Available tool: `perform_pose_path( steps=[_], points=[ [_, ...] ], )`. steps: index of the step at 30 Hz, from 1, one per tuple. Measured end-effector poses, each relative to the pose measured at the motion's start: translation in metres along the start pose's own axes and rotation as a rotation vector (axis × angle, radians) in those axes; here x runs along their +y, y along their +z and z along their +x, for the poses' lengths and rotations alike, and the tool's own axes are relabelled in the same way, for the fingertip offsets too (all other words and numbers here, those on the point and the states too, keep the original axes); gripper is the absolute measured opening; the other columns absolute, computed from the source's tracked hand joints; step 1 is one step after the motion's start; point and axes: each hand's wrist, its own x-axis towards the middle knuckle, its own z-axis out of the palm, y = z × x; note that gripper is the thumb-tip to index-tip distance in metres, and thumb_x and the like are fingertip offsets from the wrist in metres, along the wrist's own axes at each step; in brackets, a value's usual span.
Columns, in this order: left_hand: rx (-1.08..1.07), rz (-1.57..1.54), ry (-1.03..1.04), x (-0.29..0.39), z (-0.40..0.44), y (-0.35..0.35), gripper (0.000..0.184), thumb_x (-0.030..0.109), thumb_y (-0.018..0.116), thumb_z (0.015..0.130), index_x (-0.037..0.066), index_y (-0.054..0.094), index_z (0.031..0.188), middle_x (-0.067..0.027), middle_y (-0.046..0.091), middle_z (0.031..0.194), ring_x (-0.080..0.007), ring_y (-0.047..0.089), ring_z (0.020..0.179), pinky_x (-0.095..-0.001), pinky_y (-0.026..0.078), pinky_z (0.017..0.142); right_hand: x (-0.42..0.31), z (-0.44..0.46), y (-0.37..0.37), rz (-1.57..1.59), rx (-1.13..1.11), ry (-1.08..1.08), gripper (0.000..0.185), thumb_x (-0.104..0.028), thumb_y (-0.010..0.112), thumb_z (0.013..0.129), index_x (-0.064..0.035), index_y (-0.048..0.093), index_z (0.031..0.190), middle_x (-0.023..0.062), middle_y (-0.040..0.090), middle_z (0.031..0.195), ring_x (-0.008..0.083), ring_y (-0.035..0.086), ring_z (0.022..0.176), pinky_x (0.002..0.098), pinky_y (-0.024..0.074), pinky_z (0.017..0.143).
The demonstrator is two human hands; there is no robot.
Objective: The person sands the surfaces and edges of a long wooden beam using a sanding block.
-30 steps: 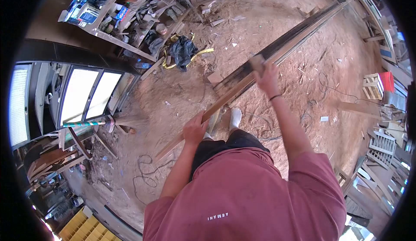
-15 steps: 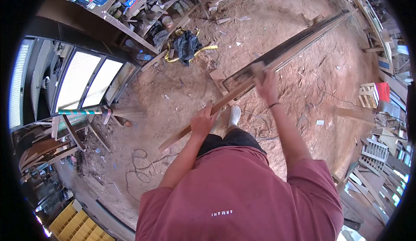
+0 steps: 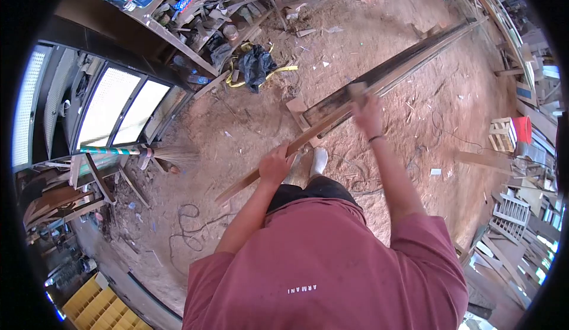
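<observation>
A long wooden strip [image 3: 311, 132] slants from near my waist up to the right, alongside a dark, dusty beam [image 3: 385, 72] close to the floor. Near the strip's lower end, my left hand [image 3: 274, 165] is closed around it. My right hand [image 3: 368, 116] grips a small brownish block [image 3: 357, 91] farther along, over the strip and beam. Blur hides the block's exact kind, and I cannot tell whether it touches the wood. Under the beam's near end lies a short wood piece [image 3: 297, 107].
A black plastic bag [image 3: 256, 68] with yellow strap lies by a cluttered bench [image 3: 178, 48]. To the left are a broom [image 3: 145, 153] and loose boards. A red bucket [image 3: 522, 129] and wooden crate [image 3: 501, 134] stand right. Cords [image 3: 188, 229] trail over the dusty floor.
My right hand and the block have shifted slightly up and to the right along the wood. My left hand keeps its hold on the strip in nearly the same place.
</observation>
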Motion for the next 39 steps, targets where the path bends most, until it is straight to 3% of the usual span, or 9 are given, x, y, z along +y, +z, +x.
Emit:
perform_pose_path(
  steps=[4, 10, 13, 20, 23, 27, 32, 35, 39],
  points=[
    [-0.001, -0.031, 0.001, 0.001, -0.001, -0.002, 0.050, 0.042, 0.077, 0.099, 0.011, 0.070, 0.138, -0.0157, 0.082, 0.114, -0.0354, 0.080, 0.096, -0.0464, 0.064, 0.081, 0.002, 0.015, 0.000, 0.005, -0.005, 0.039, 0.052, -0.030, 0.078, 0.096, 0.0013, 0.055, 0.131, 0.0280, 0.059, 0.121, 0.0482, 0.056, 0.111, 0.0583, 0.0455, 0.103],
    [-0.117, -0.020, -0.071, -0.003, -0.003, 0.001, 0.052, 0.042, 0.076, 0.099, 0.011, 0.070, 0.140, -0.0153, 0.081, 0.115, -0.0361, 0.079, 0.099, -0.0486, 0.063, 0.084, -0.154, -0.108, 0.004, 0.392, -0.221, -0.331, 0.053, -0.025, 0.079, 0.089, 0.0002, 0.059, 0.131, 0.0278, 0.059, 0.123, 0.0492, 0.056, 0.118, 0.0567, 0.0465, 0.110],
    [-0.099, -0.020, -0.052, -0.003, 0.001, 0.003, 0.051, 0.042, 0.076, 0.099, 0.012, 0.071, 0.140, -0.0149, 0.081, 0.116, -0.0360, 0.079, 0.100, -0.0489, 0.063, 0.085, -0.104, -0.065, 0.004, 0.275, -0.217, -0.370, 0.053, -0.025, 0.080, 0.089, 0.0020, 0.058, 0.130, 0.0271, 0.059, 0.122, 0.0481, 0.055, 0.118, 0.0563, 0.0463, 0.109],
    [-0.026, -0.019, -0.046, -0.002, -0.004, 0.005, 0.050, 0.042, 0.078, 0.098, 0.013, 0.071, 0.139, -0.0125, 0.081, 0.120, -0.0349, 0.079, 0.105, -0.0459, 0.063, 0.089, 0.036, 0.054, -0.015, 0.017, -0.076, 0.153, 0.055, -0.034, 0.072, 0.098, 0.0085, 0.055, 0.127, 0.0266, 0.056, 0.127, 0.0455, 0.054, 0.121, 0.0569, 0.0458, 0.110],
    [-0.067, 0.037, -0.058, 0.007, 0.001, -0.005, 0.051, 0.041, 0.077, 0.099, 0.014, 0.070, 0.141, -0.0115, 0.081, 0.120, -0.0337, 0.079, 0.103, -0.0456, 0.063, 0.088, -0.025, 0.007, -0.005, 0.161, -0.165, -0.148, 0.044, -0.028, 0.073, 0.094, 0.0016, 0.056, 0.123, 0.0269, 0.057, 0.116, 0.0458, 0.054, 0.111, 0.0594, 0.0475, 0.098],
    [-0.139, 0.102, -0.022, 0.008, -0.001, -0.004, 0.058, 0.038, 0.076, 0.100, 0.016, 0.061, 0.152, -0.0116, 0.075, 0.137, -0.0341, 0.077, 0.109, -0.0459, 0.063, 0.090, -0.089, -0.062, -0.004, 0.417, -0.216, -0.454, 0.057, -0.026, 0.081, 0.085, -0.0021, 0.056, 0.131, 0.0254, 0.055, 0.121, 0.0456, 0.054, 0.118, 0.0543, 0.0465, 0.109],
    [-0.187, 0.321, 0.253, -0.001, 0.000, 0.002, 0.089, 0.043, 0.070, 0.104, 0.007, 0.028, 0.173, -0.0134, 0.036, 0.177, -0.0360, 0.045, 0.157, -0.0501, 0.040, 0.127, -0.041, -0.023, -0.027, 0.507, -0.303, -0.260, 0.074, -0.031, 0.086, 0.082, -0.0011, 0.053, 0.141, 0.0235, 0.055, 0.125, 0.0448, 0.054, 0.123, 0.0524, 0.0453, 0.114],
    [-0.286, 0.302, 0.332, 0.001, 0.010, -0.005, 0.096, 0.047, 0.069, 0.103, 0.002, 0.022, 0.174, -0.0143, 0.028, 0.181, -0.0324, 0.028, 0.167, -0.0515, 0.023, 0.136, 0.007, -0.001, -0.033, 0.355, -0.182, -0.124, 0.084, -0.032, 0.086, 0.082, -0.0026, 0.050, 0.151, 0.0236, 0.054, 0.127, 0.0437, 0.053, 0.123, 0.0526, 0.0462, 0.112],
    [-0.355, 0.367, 0.422, 0.020, 0.037, 0.003, 0.100, 0.047, 0.071, 0.101, 0.003, 0.020, 0.175, -0.0137, 0.025, 0.182, -0.0319, 0.026, 0.168, -0.0513, 0.021, 0.137, 0.048, 0.014, -0.044, 0.291, -0.245, -0.025, 0.091, -0.034, 0.085, 0.083, -0.0046, 0.043, 0.159, 0.0251, 0.052, 0.134, 0.0451, 0.053, 0.128, 0.0526, 0.0460, 0.115]
  ],
)
